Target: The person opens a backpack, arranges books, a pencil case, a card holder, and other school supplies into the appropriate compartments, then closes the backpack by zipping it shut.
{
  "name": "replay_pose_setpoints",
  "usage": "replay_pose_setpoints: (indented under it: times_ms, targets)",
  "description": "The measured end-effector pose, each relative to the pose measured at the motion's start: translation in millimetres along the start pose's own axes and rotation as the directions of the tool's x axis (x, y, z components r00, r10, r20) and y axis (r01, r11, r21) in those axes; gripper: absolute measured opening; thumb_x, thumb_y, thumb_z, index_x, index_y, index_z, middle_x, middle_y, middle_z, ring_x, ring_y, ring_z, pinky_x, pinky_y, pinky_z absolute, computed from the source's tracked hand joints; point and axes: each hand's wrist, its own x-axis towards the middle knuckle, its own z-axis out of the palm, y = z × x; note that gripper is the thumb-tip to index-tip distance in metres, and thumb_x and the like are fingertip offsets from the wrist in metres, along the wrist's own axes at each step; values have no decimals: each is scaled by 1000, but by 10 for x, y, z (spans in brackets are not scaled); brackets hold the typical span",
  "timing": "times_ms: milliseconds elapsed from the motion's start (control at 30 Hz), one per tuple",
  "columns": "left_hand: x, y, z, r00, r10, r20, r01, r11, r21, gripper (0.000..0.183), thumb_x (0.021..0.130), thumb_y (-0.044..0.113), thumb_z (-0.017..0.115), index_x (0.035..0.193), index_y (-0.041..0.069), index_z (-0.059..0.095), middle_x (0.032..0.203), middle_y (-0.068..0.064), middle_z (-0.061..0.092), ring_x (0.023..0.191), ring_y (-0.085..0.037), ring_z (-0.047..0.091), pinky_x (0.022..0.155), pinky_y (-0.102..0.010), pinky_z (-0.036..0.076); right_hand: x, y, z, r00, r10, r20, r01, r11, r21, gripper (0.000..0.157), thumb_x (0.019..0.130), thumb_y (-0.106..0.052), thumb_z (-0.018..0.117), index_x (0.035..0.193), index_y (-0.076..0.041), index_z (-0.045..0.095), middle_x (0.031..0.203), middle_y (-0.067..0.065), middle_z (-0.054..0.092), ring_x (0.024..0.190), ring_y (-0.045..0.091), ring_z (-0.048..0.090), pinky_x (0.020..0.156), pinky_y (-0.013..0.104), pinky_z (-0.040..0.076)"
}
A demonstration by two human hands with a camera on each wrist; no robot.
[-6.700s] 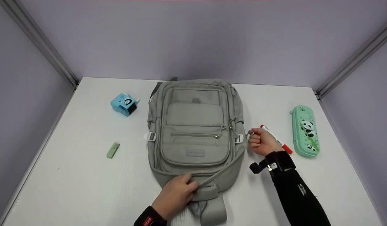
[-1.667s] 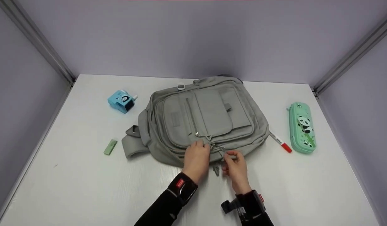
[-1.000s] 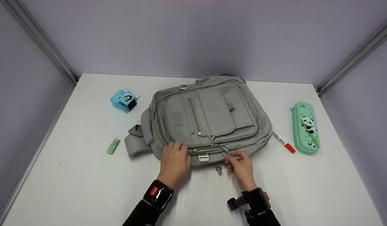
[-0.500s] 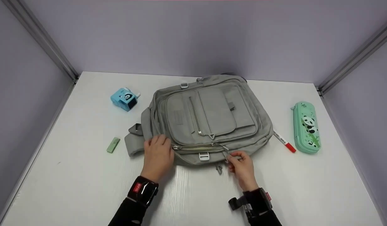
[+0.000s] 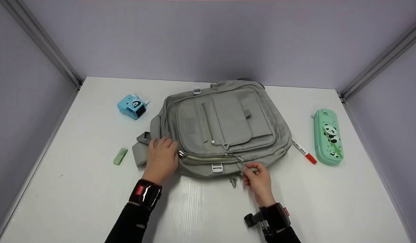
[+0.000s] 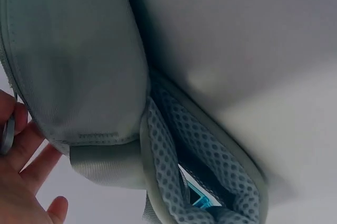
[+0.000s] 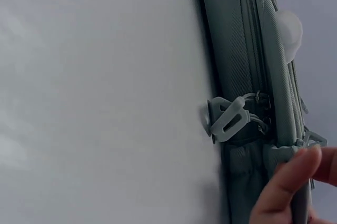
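Observation:
A grey backpack [image 5: 228, 118] lies front up and turned sideways on the white table, its top toward the right. At its lower left edge my left hand [image 5: 161, 157] pinches a zipper pull; in the left wrist view the grey pull [image 6: 8, 134] shows between the fingers. The metal zipper slider [image 5: 181, 154] sits just right of that hand, and a parted zipper runs from it to the right along the near side. My right hand [image 5: 258, 182] pinches the grey fabric at the zipper's right end. Two pale zipper pulls [image 7: 230, 118] hang below it in the right wrist view.
A blue panda pencil sharpener [image 5: 132, 106] and a green eraser [image 5: 120, 156] are left of the bag. On the right, a red-capped marker [image 5: 304, 152] lies partly against the bag, beside a mint panda pencil case [image 5: 328, 136]. Walls border the table's back and sides.
The backpack has been turned from upright to sideways. Since then my left hand has drawn the zipper slider leftward, and the parted stretch has grown. My right hand has stayed nearly still.

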Motion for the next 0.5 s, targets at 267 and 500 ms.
replay_pose_setpoints:
  times_ms: [267,500]
  targets:
    - [-116,77,8,998,21,54,-19,999,-44,6,88,6,60,82,7,57,96,-12,66,108,-32,59,96,-55,39,132,-93,-103,1000,-1,7,1,999,-38,16,90,0,64,103,5,56,70,-1,59,56,8,56,52,20,50]
    - [-281,330,27,997,32,77,-24,994,-105,13,90,6,58,79,10,53,88,-8,63,98,-29,58,85,-46,41,376,-206,-260,1000,-26,-4,26,997,-66,12,91,2,59,102,5,55,69,-4,57,58,6,56,54,18,49]
